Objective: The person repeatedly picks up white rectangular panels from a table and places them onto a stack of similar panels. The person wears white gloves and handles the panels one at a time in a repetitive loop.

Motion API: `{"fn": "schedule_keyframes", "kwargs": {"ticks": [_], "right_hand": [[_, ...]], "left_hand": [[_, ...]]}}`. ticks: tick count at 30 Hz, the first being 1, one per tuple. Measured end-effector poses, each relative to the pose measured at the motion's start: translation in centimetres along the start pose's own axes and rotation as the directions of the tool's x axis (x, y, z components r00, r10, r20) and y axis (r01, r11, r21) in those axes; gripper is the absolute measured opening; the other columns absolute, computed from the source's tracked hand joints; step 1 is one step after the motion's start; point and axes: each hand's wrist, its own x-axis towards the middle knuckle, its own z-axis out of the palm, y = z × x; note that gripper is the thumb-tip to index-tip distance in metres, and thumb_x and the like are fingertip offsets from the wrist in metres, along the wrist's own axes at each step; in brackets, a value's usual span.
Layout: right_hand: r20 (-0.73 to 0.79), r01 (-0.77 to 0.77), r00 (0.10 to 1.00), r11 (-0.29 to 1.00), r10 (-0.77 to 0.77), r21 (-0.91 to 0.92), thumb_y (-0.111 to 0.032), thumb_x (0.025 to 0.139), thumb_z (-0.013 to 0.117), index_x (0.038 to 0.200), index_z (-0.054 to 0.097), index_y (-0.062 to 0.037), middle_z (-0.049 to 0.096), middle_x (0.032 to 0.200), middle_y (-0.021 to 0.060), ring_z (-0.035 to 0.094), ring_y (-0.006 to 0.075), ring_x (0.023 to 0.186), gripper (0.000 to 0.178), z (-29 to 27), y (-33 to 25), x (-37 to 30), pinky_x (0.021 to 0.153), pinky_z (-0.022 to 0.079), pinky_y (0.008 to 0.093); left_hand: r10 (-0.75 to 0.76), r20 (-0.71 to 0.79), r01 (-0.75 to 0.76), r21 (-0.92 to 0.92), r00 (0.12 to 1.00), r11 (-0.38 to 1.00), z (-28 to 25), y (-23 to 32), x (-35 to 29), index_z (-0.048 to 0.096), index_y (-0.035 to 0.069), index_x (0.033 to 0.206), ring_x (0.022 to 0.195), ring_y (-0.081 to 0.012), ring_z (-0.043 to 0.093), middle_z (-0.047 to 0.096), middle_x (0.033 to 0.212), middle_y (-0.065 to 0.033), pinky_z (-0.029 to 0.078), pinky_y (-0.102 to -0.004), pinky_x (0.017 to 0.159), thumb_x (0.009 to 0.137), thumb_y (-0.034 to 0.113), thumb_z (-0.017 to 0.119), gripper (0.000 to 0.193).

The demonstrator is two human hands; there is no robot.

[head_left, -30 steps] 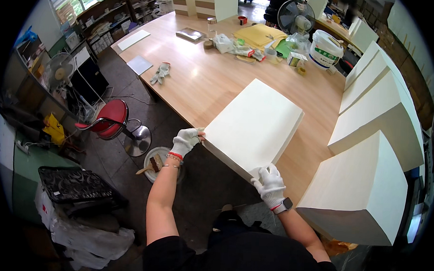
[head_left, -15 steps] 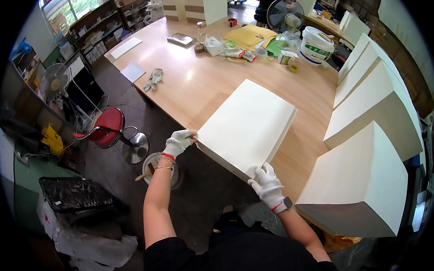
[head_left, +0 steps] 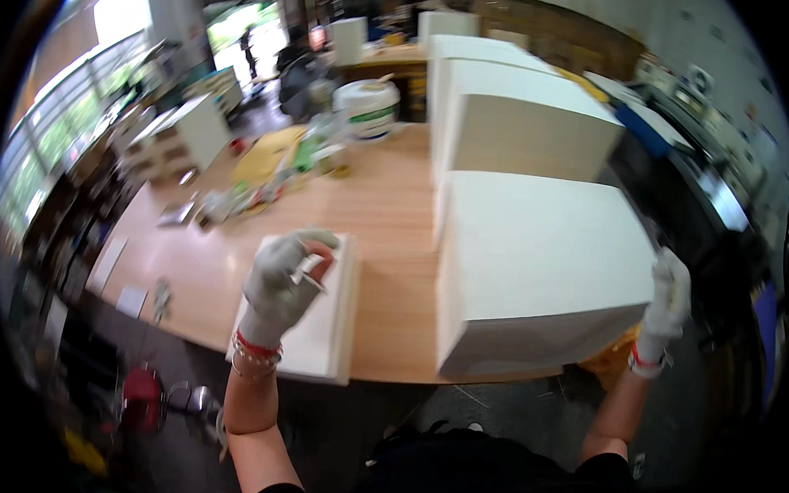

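My left hand [head_left: 287, 277], in a whitish work glove with bare fingertips, hovers over a flat white box-like piece [head_left: 322, 335] on the table. Its fingers curl loosely with a gap to the thumb, and I see nothing held. My right hand [head_left: 670, 295], also gloved, is at the right side of a large white block [head_left: 542, 243]. Its fingers point upward along that side; blur hides whether they touch. The block stands at the table's near right, its front face in shadow.
More white blocks [head_left: 529, 121] stand behind the large one on the wooden table [head_left: 387, 203]. A white bucket [head_left: 367, 109], yellow envelopes [head_left: 270, 155] and plastic bags [head_left: 226, 204] lie toward the back. A red stool [head_left: 141, 398] is on the floor at left.
Both hands have let go of the flat white piece, which now lies at the table's near edge. My right hand has moved to the large block. The view has turned right.
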Motion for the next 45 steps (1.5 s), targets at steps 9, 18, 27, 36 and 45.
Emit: {"fn": "schedule_keyframes", "kwargs": {"ticks": [9, 18, 27, 36, 45], "right_hand": [[0.199, -0.382, 0.876, 0.883, 0.440, -0.274, -0.027, 0.089, 0.066, 0.075, 0.057, -0.0037, 0.055, 0.067, 0.0087, 0.056, 0.0229, 0.066, 0.029, -4.8, 4.2, 1.0, 0.065, 0.046, 0.0377], [0.094, 0.243, 0.966, 0.970, -0.241, -0.008, -0.013, 0.082, 0.071, 0.072, 0.059, -0.0038, 0.050, 0.067, 0.0094, 0.050, 0.0249, 0.060, 0.017, -2.8, 3.9, 4.9, 0.058, 0.041, 0.0359], [-0.002, 0.351, 0.936, 0.934, -0.352, -0.068, -0.005, 0.076, 0.064, 0.097, 0.061, 0.0004, 0.045, 0.066, 0.0055, 0.050, 0.0207, 0.060, 0.022, -1.2, 6.4, 4.3, 0.055, 0.040, 0.0342], [-0.079, 0.412, 0.903, 0.903, -0.422, -0.120, -0.002, 0.073, 0.066, 0.096, 0.060, 0.0018, 0.044, 0.064, 0.0057, 0.049, 0.0205, 0.059, 0.024, -0.6, 7.1, 4.1, 0.051, 0.039, 0.0332], [-0.076, 0.226, 0.973, 0.965, -0.217, 0.136, -0.002, 0.082, 0.063, 0.088, 0.060, -0.0002, 0.044, 0.065, 0.0078, 0.048, 0.0249, 0.060, 0.007, -0.5, 6.6, 3.9, 0.057, 0.041, 0.0371]], "left_hand": [[0.475, 0.528, -0.435, -0.208, 0.704, 0.876, 19.4, 18.0, 13.7, 0.063, 0.008, 0.096, 0.096, -0.0274, 0.066, 0.068, 0.105, -0.0049, 0.055, -0.0379, 0.076, 0.081, 0.020, 0.073, 0.022], [0.347, 0.677, -0.359, -0.129, 0.649, 0.924, 27.4, 20.0, 14.7, 0.060, 0.008, 0.088, 0.092, -0.0265, 0.063, 0.064, 0.094, -0.0051, 0.052, -0.0383, 0.067, 0.080, 0.013, 0.065, 0.010], [0.310, 0.653, 0.014, -0.441, 0.690, 0.897, 27.2, 18.1, 14.7, 0.054, 0.002, 0.081, 0.077, -0.0205, 0.060, 0.065, 0.098, -0.0097, 0.049, -0.0307, 0.069, 0.080, 0.004, 0.070, 0.016], [0.298, 0.652, 0.003, -0.418, 0.698, 0.909, 27.1, 17.9, 14.5, 0.049, 0.005, 0.080, 0.081, -0.0195, 0.060, 0.066, 0.101, -0.0105, 0.050, -0.0297, 0.071, 0.080, 0.016, 0.080, 0.033], [0.483, 0.538, -0.244, -0.455, 0.691, 0.856, 27.5, 17.5, 14.4, 0.066, 0.006, 0.107, 0.080, -0.0258, 0.060, 0.063, 0.096, -0.0119, 0.049, -0.0337, 0.071, 0.079, 0.011, 0.078, 0.031]]}}
